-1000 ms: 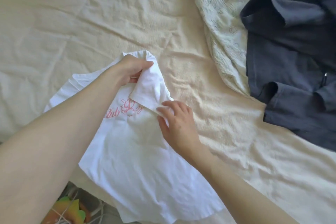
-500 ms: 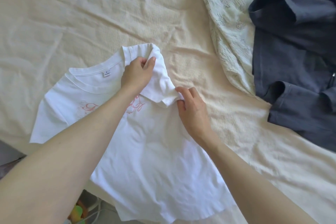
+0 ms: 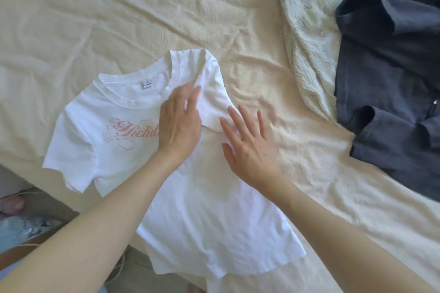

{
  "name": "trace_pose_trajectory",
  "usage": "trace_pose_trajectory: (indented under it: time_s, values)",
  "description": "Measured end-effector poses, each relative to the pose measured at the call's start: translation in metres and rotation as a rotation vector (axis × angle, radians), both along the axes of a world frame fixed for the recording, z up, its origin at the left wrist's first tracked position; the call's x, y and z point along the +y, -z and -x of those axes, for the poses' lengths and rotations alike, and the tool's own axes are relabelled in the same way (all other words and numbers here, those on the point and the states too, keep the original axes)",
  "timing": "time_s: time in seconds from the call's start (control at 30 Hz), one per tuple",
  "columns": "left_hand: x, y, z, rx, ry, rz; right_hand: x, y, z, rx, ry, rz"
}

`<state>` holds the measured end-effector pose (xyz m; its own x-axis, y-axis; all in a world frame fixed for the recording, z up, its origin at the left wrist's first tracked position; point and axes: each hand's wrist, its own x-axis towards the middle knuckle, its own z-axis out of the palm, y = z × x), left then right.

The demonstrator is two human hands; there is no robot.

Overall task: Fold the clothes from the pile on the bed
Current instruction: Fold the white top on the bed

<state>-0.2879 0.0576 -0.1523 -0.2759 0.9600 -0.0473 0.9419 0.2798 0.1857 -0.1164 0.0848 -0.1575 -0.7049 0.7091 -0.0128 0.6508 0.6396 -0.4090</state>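
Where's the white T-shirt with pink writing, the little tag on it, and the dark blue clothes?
white T-shirt with pink writing (image 3: 209, 216): head view, plain lower front.
little tag (image 3: 147, 84): head view, inside the collar.
dark blue clothes (image 3: 390, 74): head view, middle of pile.

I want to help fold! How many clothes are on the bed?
3 that I can tell: a white T-shirt under the hands, a pale patterned garment top right, dark navy clothing beside it. Others may be hidden.
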Motion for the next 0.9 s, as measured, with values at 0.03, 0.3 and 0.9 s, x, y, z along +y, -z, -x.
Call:
trace_pose_trajectory:
  time_s: [0.03,0.3,0.9]
  values:
    - [-0.015,0.002,-0.004,0.04,0.121,0.017,-0.004,0.002,-0.002,-0.048,-0.035,0.017]
    - [-0.065,0.005,-0.036,-0.084,-0.003,0.329,-0.015,0.004,-0.011,-0.234,-0.104,0.1]
    - [-0.273,-0.01,-0.012,-0.779,-1.124,-0.016,-0.189,-0.025,-0.037,-0.369,-0.135,0.264]
